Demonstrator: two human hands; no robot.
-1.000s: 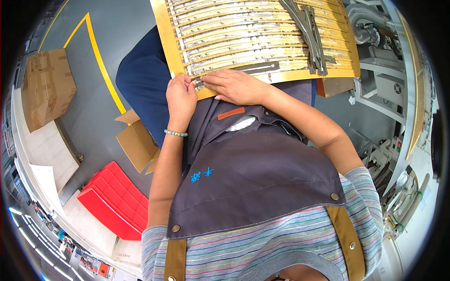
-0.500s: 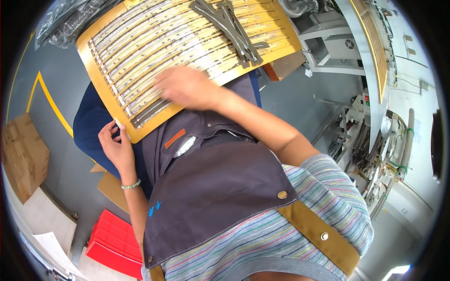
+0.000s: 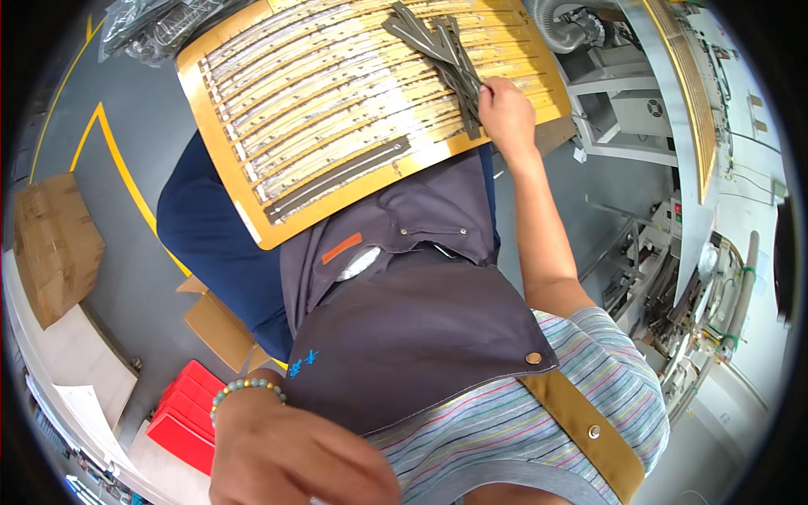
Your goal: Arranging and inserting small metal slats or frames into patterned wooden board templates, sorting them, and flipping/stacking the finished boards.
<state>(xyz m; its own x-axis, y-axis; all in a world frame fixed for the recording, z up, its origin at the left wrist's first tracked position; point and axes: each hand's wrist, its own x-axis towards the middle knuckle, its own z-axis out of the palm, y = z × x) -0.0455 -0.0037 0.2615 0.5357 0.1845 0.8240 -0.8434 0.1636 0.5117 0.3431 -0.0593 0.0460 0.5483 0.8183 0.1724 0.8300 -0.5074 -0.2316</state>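
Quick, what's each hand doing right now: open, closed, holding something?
Left hand: blurred; open or closed, cannot tell.
Right hand: fingers bent at the dark grey strips; grip cannot be told.

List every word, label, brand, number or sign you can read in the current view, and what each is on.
Dark apron: blue stitched characters, small and seen at a slant; wording not copied here.
Orange patch on the apron: no legible lettering.
Gold board: no legible lettering.
Control box with red and green buttons: any labels are too small to read.
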